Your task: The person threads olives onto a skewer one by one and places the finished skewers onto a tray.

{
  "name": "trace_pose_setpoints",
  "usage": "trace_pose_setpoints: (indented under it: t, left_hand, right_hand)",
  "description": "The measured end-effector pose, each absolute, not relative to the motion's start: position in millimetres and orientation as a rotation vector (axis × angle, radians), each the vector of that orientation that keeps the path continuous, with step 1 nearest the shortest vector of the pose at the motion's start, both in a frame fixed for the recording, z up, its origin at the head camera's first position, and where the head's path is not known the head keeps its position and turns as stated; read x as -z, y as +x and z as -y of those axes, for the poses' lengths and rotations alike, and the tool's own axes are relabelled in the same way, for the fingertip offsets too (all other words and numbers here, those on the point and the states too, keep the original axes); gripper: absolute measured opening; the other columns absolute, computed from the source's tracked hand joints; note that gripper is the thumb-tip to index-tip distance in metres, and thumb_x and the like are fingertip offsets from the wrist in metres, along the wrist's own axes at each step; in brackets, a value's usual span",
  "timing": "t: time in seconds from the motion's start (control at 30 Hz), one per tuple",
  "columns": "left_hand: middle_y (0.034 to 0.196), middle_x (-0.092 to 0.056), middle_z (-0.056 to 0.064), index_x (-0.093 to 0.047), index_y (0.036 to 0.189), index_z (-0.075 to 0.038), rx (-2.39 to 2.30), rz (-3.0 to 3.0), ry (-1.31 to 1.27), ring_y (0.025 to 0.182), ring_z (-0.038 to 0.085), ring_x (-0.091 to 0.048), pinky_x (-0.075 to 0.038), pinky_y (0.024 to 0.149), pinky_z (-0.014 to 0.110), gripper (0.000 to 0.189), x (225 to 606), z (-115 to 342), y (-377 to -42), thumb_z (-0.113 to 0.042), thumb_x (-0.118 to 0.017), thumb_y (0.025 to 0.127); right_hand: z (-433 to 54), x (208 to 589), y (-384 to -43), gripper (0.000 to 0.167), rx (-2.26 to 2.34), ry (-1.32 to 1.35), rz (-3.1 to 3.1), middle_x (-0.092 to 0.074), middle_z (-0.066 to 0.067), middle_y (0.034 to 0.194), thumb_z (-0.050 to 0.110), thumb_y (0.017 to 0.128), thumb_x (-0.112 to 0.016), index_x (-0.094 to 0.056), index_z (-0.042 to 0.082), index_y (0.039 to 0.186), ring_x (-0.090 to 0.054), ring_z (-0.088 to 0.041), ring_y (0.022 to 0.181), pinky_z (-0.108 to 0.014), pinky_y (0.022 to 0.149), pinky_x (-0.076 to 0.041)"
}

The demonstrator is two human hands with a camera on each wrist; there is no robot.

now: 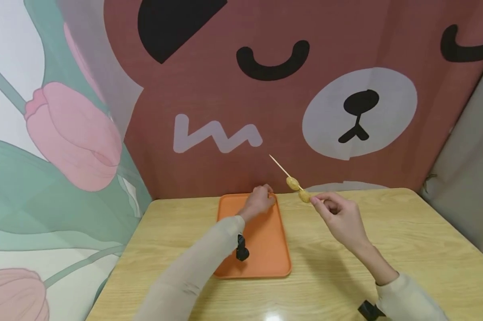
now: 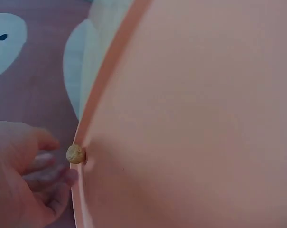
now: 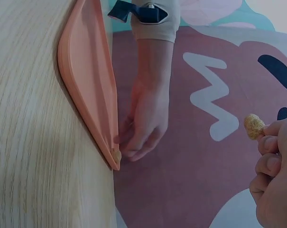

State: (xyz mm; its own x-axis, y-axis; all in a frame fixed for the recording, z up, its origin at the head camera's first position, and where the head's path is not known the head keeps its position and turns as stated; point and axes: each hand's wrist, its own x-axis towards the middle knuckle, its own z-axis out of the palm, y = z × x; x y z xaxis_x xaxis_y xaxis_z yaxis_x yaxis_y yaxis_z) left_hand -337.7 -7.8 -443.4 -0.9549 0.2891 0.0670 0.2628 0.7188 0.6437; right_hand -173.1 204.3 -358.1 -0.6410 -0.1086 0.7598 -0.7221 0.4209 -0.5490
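In the head view my right hand (image 1: 343, 219) is raised over the table, right of the orange tray (image 1: 265, 256). Its thumb and index finger pinch a skewer (image 1: 279, 166), a thin pale stick bearing two golden, rough-skinned balls (image 1: 292, 183); the bare tip points up and left. My left hand (image 1: 259, 200) reaches over the tray to its far right corner. There, the left wrist view shows a single golden ball (image 2: 76, 154) at the tray rim, with the loosely bent fingers right beside it. That ball also shows in the tray corner in the right wrist view.
The tray lies on a light wood table (image 1: 333, 285). Behind the table's far edge hangs a reddish-brown curtain (image 1: 209, 174) with a bear face, and a tulip-patterned one (image 1: 77, 133) is at the left. Black wrist mounts (image 1: 242, 248) sit on both sleeves.
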Motion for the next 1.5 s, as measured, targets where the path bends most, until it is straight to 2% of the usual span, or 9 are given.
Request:
trace_pose_setpoints:
  t: [0.07, 0.17, 0.27, 0.43, 0.7, 0.93, 1.07, 1.3, 1.5]
  left_hand:
    - [0.099, -0.064, 0.010, -0.056, 0.137, -0.001, -0.966, -2.875, 0.436, 0.061, 0.019, -0.057, -0.047, 0.055, 0.033, 0.038, 444, 7, -338, -0.019, -0.061, 0.104]
    - [0.108, -0.065, 0.011, -0.060, 0.132, -0.001, -0.842, -2.918, 0.423, 0.072, 0.019, -0.056, -0.047, 0.061, 0.034, 0.036, 445, 6, -339, -0.021, -0.064, 0.102]
    - [0.119, -0.064, 0.010, -0.066, 0.127, -0.004, -0.763, -2.978, 0.431, 0.087, 0.021, -0.061, -0.050, 0.069, 0.034, 0.029, 445, 5, -341, -0.017, -0.065, 0.101]
    - [0.127, -0.064, 0.012, -0.068, 0.128, -0.004, -0.801, -2.982, 0.481, 0.101, 0.024, -0.063, -0.052, 0.071, 0.031, 0.027, 443, 7, -342, -0.009, -0.064, 0.101]
    - [0.112, -0.069, 0.013, -0.071, 0.120, -0.001, -0.911, -2.979, 0.653, 0.083, 0.018, -0.063, -0.053, 0.066, 0.028, 0.021, 437, 14, -342, -0.005, -0.065, 0.100]
    - [0.108, -0.071, 0.011, -0.071, 0.116, -0.002, -1.032, -2.984, 0.696, 0.092, 0.018, -0.067, -0.056, 0.072, 0.026, 0.021, 435, 29, -329, -0.004, -0.072, 0.096]
    - [0.106, -0.071, 0.009, -0.071, 0.113, -0.002, -1.172, -2.972, 0.722, 0.093, 0.019, -0.068, -0.056, 0.075, 0.024, 0.020, 426, 35, -315, -0.001, -0.074, 0.093]
    - [0.104, -0.070, 0.004, -0.071, 0.109, -0.004, -1.458, -2.879, 0.822, 0.094, 0.015, -0.069, -0.056, 0.079, 0.021, 0.021, 405, 42, -288, 0.003, -0.076, 0.090]
    - [0.108, -0.071, -0.001, -0.071, 0.116, -0.009, -1.654, -2.807, 0.837, 0.095, 0.012, -0.069, -0.057, 0.082, 0.026, 0.025, 391, 60, -262, -0.003, -0.076, 0.092]
  right_hand:
    - [-204, 357, -173, 0.009, -1.207, 0.705, 2.038, -0.041, 0.004, 0.049, -0.014, 0.088, -0.071, -0.072, -0.006, 0.093, -0.028, -0.001, 0.045, -0.025, 0.041, -0.027]
    - [-203, 356, -173, 0.013, -1.191, 0.711, 2.044, -0.043, 0.004, 0.049, -0.015, 0.087, -0.071, -0.072, -0.005, 0.094, -0.030, -0.001, 0.046, -0.025, 0.042, -0.029]
    - [-201, 354, -174, 0.013, -1.188, 0.716, 2.043, -0.043, 0.004, 0.050, -0.015, 0.087, -0.071, -0.072, -0.004, 0.095, -0.031, -0.001, 0.046, -0.025, 0.042, -0.030]
    - [-199, 349, -175, 0.014, -1.198, 0.725, 2.029, -0.043, 0.004, 0.050, -0.015, 0.087, -0.071, -0.072, -0.003, 0.094, -0.031, -0.003, 0.046, -0.025, 0.042, -0.029]
    - [-199, 347, -177, 0.013, -1.192, 0.778, 2.008, -0.043, 0.004, 0.049, -0.016, 0.087, -0.071, -0.072, -0.005, 0.094, -0.032, -0.004, 0.045, -0.023, 0.042, -0.029]
    - [-198, 351, -177, 0.010, -1.202, 0.814, 2.024, -0.042, 0.006, 0.049, -0.013, 0.088, -0.071, -0.072, -0.004, 0.093, -0.032, -0.006, 0.044, -0.022, 0.041, -0.027]
    - [-197, 352, -175, 0.018, -1.204, 0.807, 2.030, -0.042, 0.007, 0.049, -0.015, 0.087, -0.071, -0.073, 0.001, 0.093, -0.032, -0.006, 0.044, -0.022, 0.041, -0.027]
    - [-199, 349, -165, 0.012, -1.204, 0.790, 2.029, -0.043, 0.008, 0.050, -0.012, 0.088, -0.072, -0.073, -0.001, 0.093, -0.032, -0.005, 0.045, -0.022, 0.041, -0.027]
    - [-202, 357, -167, 0.021, -1.187, 0.817, 2.011, -0.039, 0.013, 0.051, -0.013, 0.086, -0.074, -0.074, 0.005, 0.096, -0.030, -0.004, 0.045, -0.020, 0.041, -0.025]
